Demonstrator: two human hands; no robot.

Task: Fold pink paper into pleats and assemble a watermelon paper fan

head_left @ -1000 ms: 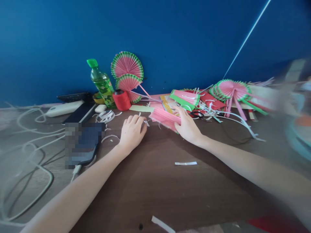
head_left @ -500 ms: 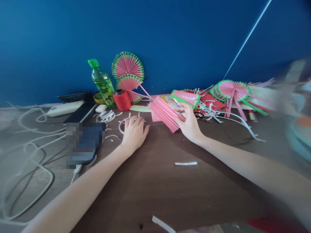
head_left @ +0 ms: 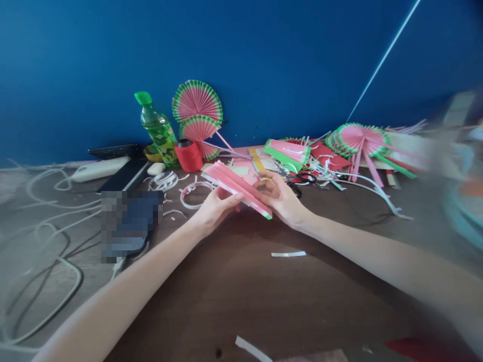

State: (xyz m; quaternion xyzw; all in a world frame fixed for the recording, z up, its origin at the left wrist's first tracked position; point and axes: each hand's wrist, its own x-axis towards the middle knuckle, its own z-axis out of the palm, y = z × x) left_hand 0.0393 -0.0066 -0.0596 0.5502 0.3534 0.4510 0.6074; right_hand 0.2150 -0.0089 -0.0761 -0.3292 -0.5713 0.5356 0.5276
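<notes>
The left hand (head_left: 214, 210) moved off the white ring-shaped roll (head_left: 183, 197) at nine o'clock and joined the right hand (head_left: 284, 203), both grips holding the pink pleated paper (head_left: 236, 182) at twelve o'clock above the brown desk (head_left: 241, 291), apparently steadying its folds.

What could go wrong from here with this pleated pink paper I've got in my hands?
The pleated pink paper might crease if the left hand squeezes hard. That hand could also knock the white ring-shaped roll beside it. The right hand might brush the black scissors lying just beyond it.
</notes>
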